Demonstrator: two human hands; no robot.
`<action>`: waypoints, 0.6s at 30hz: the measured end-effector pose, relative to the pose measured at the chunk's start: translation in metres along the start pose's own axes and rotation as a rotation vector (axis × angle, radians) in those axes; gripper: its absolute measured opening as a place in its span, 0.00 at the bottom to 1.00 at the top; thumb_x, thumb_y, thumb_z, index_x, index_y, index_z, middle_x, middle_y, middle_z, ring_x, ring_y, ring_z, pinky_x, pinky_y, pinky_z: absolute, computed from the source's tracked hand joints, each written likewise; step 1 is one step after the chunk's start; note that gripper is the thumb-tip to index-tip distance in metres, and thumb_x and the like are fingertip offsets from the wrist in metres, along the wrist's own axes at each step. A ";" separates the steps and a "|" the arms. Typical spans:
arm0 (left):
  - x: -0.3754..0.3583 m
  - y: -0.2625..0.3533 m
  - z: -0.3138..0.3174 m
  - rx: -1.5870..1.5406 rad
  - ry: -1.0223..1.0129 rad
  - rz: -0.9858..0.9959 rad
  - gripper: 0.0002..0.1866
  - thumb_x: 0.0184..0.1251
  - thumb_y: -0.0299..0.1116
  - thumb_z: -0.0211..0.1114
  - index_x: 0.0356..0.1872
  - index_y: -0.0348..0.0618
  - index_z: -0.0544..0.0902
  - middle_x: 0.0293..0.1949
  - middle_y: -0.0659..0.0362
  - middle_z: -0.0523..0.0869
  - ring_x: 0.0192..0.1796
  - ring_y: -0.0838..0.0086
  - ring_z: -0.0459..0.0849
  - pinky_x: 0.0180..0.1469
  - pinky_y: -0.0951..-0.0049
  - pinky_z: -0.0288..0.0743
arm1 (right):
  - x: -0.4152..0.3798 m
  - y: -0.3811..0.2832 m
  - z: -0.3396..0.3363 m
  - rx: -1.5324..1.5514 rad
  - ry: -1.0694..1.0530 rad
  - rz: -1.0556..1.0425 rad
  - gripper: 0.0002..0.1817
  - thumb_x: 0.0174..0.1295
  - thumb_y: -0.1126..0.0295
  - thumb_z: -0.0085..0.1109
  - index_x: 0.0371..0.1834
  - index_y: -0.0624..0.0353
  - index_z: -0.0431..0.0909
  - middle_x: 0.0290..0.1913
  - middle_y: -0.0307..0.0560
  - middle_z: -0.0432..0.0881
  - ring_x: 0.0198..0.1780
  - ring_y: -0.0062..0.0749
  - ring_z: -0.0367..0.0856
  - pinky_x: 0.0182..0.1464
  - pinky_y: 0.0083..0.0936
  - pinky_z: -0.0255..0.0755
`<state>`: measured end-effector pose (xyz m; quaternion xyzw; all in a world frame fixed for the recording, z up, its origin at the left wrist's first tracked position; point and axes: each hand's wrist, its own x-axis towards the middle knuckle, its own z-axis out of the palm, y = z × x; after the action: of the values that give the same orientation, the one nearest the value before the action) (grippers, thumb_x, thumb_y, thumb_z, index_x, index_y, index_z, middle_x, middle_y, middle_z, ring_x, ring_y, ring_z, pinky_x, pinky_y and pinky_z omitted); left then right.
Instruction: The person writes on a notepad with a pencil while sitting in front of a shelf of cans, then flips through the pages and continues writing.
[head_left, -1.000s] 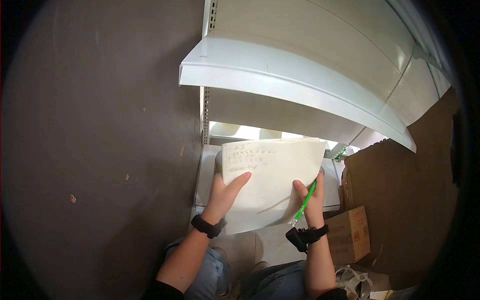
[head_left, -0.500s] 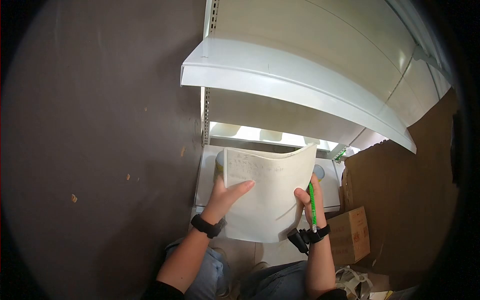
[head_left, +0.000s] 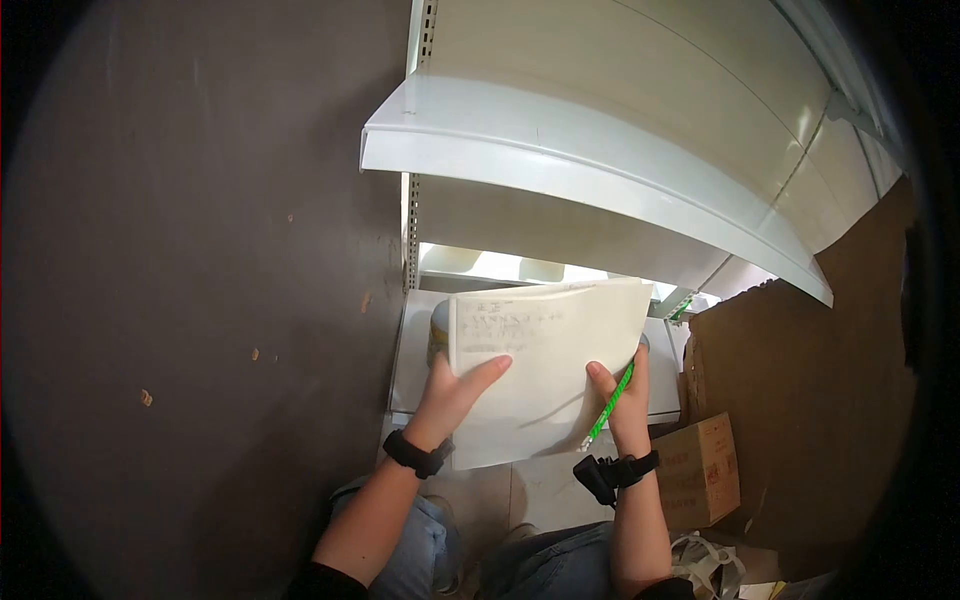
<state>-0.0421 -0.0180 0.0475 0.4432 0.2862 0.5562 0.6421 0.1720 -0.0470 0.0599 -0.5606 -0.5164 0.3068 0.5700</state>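
Our left grip (head_left: 445,402) and right grip (head_left: 628,408) are both holding the cream paper (head_left: 540,400), faintly handwritten at upper left; the right holds also a green pen (head_left: 608,407).

Handwriting (head_left: 505,325) on white paper (head_left: 545,390), red print (head_left: 718,475) on carton (head_left: 685,480): unreadable.

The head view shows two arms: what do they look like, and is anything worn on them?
They are a person's arms. The left hand and right hand wear no gloves. Black sleeves leave the forearms uncovered. A black band circles the left wrist and another the right, where a chunky black piece juts out. I see no readable markings.
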 end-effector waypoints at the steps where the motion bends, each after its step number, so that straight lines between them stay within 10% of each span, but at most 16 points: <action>1: 0.002 -0.001 -0.001 -0.002 0.014 0.021 0.16 0.58 0.30 0.63 0.47 0.34 0.76 0.43 0.57 0.81 0.44 0.78 0.79 0.46 0.78 0.72 | 0.000 -0.001 0.000 -0.011 0.010 -0.006 0.29 0.49 0.71 0.66 0.53 0.64 0.61 0.48 0.49 0.72 0.50 0.32 0.71 0.52 0.26 0.66; 18: 0.001 0.002 -0.005 -0.010 0.024 -0.006 0.17 0.56 0.30 0.64 0.46 0.35 0.76 0.42 0.58 0.81 0.43 0.77 0.79 0.45 0.77 0.73 | -0.006 -0.013 -0.004 0.224 -0.196 0.099 0.36 0.47 0.64 0.68 0.59 0.62 0.63 0.51 0.45 0.73 0.53 0.30 0.70 0.56 0.26 0.63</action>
<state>-0.0466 -0.0154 0.0470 0.4325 0.2924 0.5609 0.6425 0.1712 -0.0563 0.0716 -0.4855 -0.5038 0.4436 0.5600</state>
